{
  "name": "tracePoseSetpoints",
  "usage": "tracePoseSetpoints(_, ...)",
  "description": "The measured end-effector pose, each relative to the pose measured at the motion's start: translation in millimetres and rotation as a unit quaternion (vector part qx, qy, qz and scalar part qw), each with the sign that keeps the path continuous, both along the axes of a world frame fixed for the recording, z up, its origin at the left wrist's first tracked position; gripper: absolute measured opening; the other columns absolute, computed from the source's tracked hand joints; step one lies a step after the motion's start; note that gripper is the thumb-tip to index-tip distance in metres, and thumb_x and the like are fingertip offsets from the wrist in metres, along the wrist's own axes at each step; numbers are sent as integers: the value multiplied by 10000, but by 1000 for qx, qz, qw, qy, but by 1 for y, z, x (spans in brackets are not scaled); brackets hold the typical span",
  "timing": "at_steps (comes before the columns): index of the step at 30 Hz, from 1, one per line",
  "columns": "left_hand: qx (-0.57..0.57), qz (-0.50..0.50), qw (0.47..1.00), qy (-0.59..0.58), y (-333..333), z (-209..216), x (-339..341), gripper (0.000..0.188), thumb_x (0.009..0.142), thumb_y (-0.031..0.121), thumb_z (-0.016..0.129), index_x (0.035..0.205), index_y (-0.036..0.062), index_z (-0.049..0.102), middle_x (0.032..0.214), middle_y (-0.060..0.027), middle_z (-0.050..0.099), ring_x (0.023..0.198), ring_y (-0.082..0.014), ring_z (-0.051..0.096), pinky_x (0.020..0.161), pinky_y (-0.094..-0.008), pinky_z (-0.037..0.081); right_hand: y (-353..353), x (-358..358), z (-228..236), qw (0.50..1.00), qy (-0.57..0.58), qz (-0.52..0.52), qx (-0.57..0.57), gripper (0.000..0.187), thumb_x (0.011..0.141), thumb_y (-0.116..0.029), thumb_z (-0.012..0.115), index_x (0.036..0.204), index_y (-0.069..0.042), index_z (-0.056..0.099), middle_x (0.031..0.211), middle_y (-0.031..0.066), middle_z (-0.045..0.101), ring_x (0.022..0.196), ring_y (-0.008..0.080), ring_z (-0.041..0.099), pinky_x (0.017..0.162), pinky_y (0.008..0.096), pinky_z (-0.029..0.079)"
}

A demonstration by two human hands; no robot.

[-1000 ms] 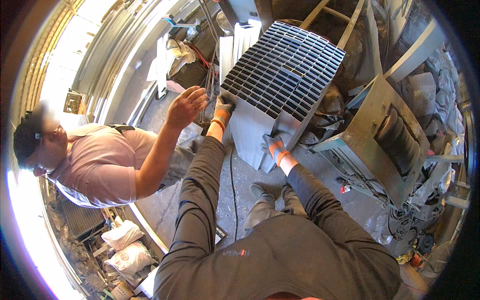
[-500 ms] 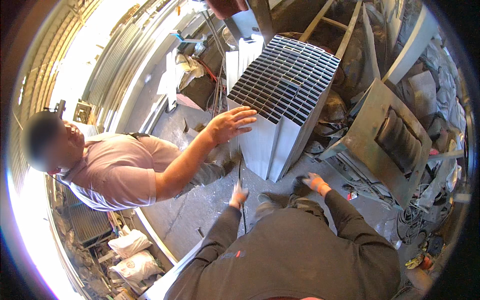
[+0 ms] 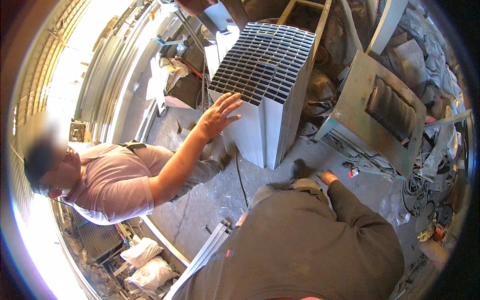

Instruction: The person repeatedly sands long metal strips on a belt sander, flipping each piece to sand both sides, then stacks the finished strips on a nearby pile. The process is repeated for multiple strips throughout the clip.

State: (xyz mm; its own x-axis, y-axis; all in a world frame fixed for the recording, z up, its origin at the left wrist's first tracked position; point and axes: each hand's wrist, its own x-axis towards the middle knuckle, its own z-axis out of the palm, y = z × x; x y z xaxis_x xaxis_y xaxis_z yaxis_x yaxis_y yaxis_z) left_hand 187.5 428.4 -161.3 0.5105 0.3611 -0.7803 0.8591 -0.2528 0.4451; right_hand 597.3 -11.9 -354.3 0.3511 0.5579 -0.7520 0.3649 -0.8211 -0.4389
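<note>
A tall bundle of square metal tubes (image 3: 270, 75) stands upright on the concrete floor (image 3: 210, 200), open ends up. A co-worker in a light shirt (image 3: 115, 180) crouches at the left with an open hand (image 3: 217, 117) flat against the bundle's near left side. My right hand (image 3: 301, 170), in a dark glove with an orange cuff, is low by the foot of the bundle, close to its near corner; its grip is not clear. My left hand is hidden under my dark-shirted torso (image 3: 300, 245); only a sliver of orange cuff (image 3: 242, 219) shows.
A grey metal machine housing (image 3: 370, 115) stands right of the bundle, with cables (image 3: 415, 190) on the floor beside it. Long metal profiles (image 3: 205, 252) lie at lower centre, white sacks (image 3: 147, 265) at lower left. Another person's hand (image 3: 192, 5) shows at the top edge.
My hands have come off the bundle's side and dropped low toward the floor as I bent down. The co-worker's hand has moved onto the bundle's side.
</note>
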Motion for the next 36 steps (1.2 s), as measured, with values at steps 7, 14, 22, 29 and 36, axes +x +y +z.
tracePoseSetpoints(7,-37,-29,998,-41,1,-13,-2,664,915,438,829,1387,-14,710,1366,-287,742,1325,-406,704,1140,-496,551,122,16,98,956,-24,-291,25,789,997,-510,770,1571,12,627,1588,282,643,1499,459,588,1251,492,478)
tracePoseSetpoints(14,-151,-19,985,-85,-19,-23,-27,651,894,473,864,1330,0,768,1316,-256,800,1273,-353,764,1108,-470,576,104,-40,140,976,-3,-218,-5,738,981,-506,762,1499,15,692,1519,290,690,1450,457,627,1220,481,502)
tracePoseSetpoints(22,-41,47,998,-10,-77,-59,-102,560,947,332,784,1393,-7,760,1370,-255,783,1287,-385,759,1082,-449,607,11,-114,93,990,-85,-109,-13,719,948,-532,721,1420,10,746,1494,293,697,1424,459,639,1209,489,509)
tracePoseSetpoints(29,-45,81,995,-35,-105,-67,-137,391,932,136,750,1304,32,808,1241,-230,829,1135,-324,815,931,-422,636,22,-105,131,991,-79,-105,-3,688,962,-507,713,1408,15,749,1451,281,729,1382,469,669,1181,512,530)
tracePoseSetpoints(36,-20,87,996,-10,-75,-77,-129,399,973,336,790,1262,63,831,1201,-209,838,1189,-365,788,1036,-448,595,123,-71,199,962,-232,-144,-9,723,1007,-503,763,1548,-37,651,1519,235,696,1392,436,662,1188,507,527)
